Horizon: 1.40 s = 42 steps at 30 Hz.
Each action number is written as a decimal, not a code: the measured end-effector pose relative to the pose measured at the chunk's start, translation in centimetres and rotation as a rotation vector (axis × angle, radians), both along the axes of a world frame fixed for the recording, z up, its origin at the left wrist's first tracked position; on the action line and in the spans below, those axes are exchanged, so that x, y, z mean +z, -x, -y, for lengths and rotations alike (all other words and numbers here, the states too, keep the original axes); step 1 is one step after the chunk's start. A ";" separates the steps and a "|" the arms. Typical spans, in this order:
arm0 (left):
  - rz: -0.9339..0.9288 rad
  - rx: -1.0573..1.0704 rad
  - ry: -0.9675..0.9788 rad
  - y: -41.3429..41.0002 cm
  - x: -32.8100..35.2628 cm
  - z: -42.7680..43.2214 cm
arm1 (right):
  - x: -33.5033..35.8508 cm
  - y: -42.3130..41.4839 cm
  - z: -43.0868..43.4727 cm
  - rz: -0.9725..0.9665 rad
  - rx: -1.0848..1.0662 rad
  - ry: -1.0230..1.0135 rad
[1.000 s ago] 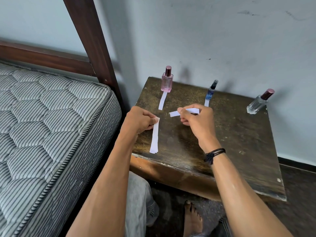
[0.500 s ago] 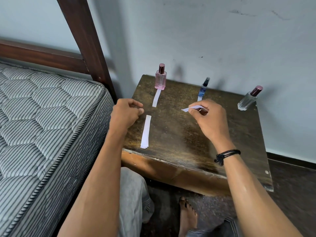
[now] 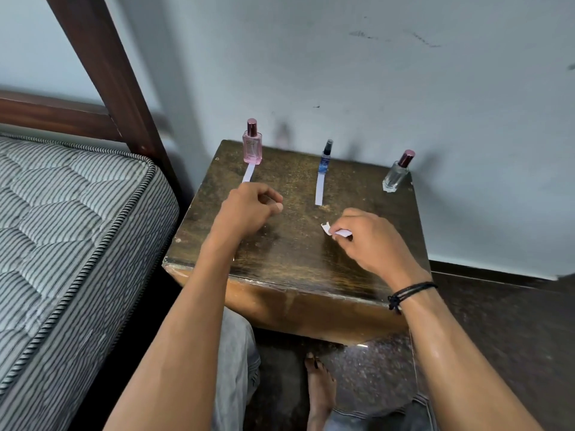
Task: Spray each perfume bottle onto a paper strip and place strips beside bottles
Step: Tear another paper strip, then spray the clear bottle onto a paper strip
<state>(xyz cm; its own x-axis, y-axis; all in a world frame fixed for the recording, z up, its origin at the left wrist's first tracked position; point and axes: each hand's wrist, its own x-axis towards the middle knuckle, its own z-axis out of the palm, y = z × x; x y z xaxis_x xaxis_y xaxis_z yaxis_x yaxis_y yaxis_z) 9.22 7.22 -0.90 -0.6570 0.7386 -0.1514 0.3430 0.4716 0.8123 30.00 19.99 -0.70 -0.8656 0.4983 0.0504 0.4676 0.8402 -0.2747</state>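
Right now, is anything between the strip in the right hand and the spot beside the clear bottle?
Nothing visible. The tabletop between the right hand, which pinches the strip, and the clear bottle shows bare wood. The blue bottle and the placed strip before it sit off to the left.
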 end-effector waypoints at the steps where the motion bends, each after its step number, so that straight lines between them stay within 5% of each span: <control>1: -0.013 -0.038 0.012 -0.5 0.0 -0.4 | 0.0 -0.2 -0.1 0.039 -0.004 0.016; 13: -0.204 -0.330 0.095 -6.1 -0.5 -3.4 | -1.0 -1.1 -1.2 0.192 0.007 0.176; 30: -0.245 -0.456 0.207 -6.2 -2.2 -3.9 | -1.5 -0.4 -1.2 0.003 -0.202 0.380; 42: -0.228 -0.452 0.179 -6.1 -2.4 -3.8 | -2.2 -2.7 -5.6 -0.742 -0.774 0.641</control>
<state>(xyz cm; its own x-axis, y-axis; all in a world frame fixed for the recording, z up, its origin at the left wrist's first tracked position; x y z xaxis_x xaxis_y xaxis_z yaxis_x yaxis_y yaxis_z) 15.32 11.07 -3.32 -0.3103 0.9311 -0.1919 0.7023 0.3606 0.6138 32.69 25.54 -2.86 -0.2015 0.9787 -0.0394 0.3362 0.0313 -0.9413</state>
